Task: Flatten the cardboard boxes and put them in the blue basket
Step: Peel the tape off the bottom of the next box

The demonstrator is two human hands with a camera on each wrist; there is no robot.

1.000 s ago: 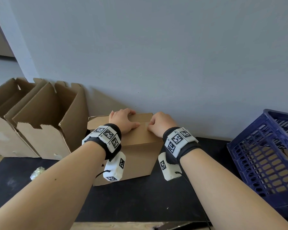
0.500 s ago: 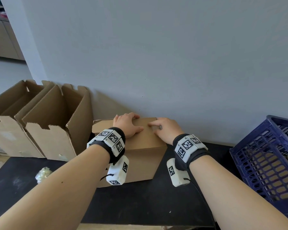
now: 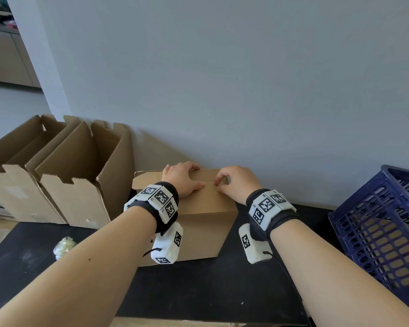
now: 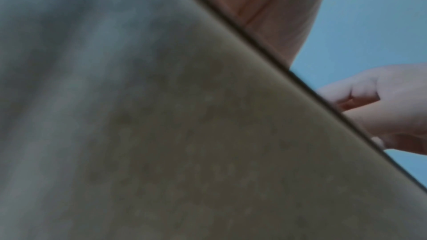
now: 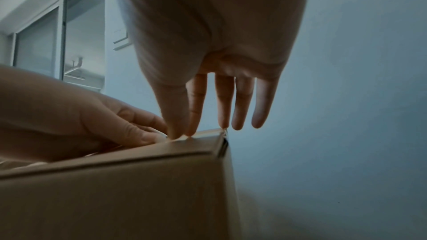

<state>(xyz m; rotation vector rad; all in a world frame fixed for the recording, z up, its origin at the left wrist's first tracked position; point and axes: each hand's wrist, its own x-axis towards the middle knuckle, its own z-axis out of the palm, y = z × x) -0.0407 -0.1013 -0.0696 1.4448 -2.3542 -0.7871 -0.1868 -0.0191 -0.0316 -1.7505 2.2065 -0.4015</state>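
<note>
closed cardboard box (image 3: 198, 208) lies long axis 9-to-3 along the wall. left hand (image 3: 182, 178) presses flat on its top; right hand (image 3: 236, 182) pinches the tape strip (image 5: 205, 132) at the seam. blue basket (image 3: 376, 232) at 3 o'clock.

The head view looks down over both forearms at the box (image 3: 198, 208) against the wall. Both wrist views sit close against that same box (image 5: 115, 198), looking upward along its sides.

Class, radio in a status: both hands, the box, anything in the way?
Left hand flat on closed box. Right hand picking at its top seam. Blue basket to the right, path clear.
</note>
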